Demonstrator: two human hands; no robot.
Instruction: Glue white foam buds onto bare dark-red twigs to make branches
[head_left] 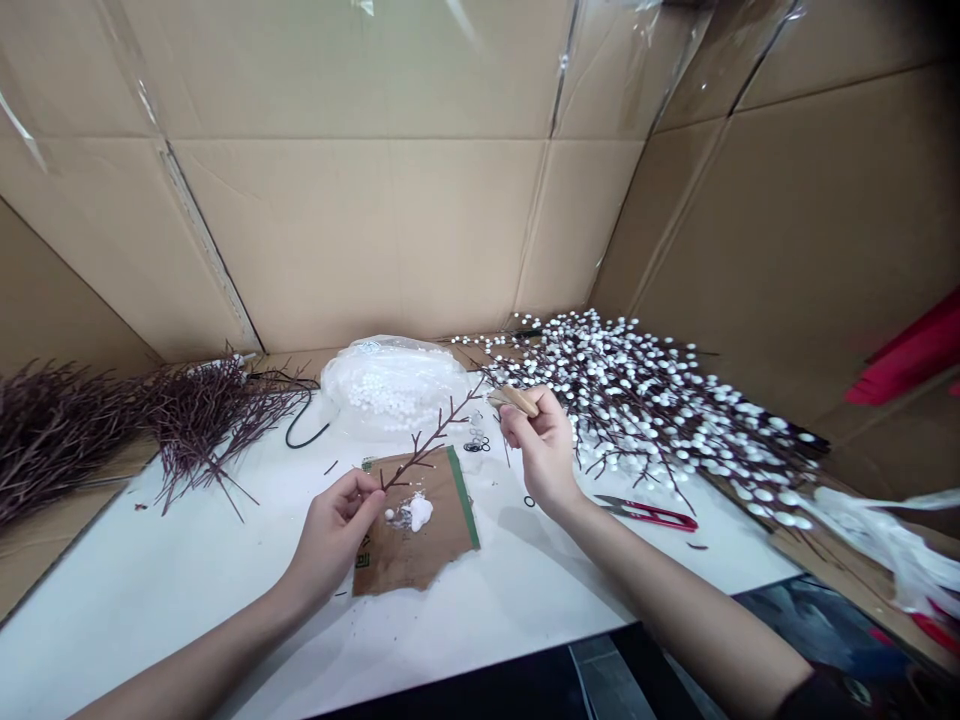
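Left hand [334, 530]: fingers [367, 492] pinched narrow on the lower end of a thin dark-brown bare plastic twig [431, 437]. Twig slants up and to the right, side shoots bare, tip near the right hand.

Right hand [541, 447]: fingers [514, 425] closed around a short tan wooden stick [514, 400], held just beside the twig's tip.

Under the twig, flat on the white counter [187, 580]: torn brown cardboard piece with a green edge [420, 545]. On it a small blob of white glue and a few white foam beads [414, 512].

Behind the cardboard: clear plastic bag of white foam beads [394, 385]. A few small black rings [477, 444] lie between bag and right hand.

Right of the right wrist: red-handled snips [651, 513] on the counter. Beyond them, a large heap of brown branches covered with white beads [652, 410].

Far left: piles of bare dark-brown twigs [120, 420], and a black cord [304, 425] near them.

Brown cardboard walls [390, 200] surround the counter.
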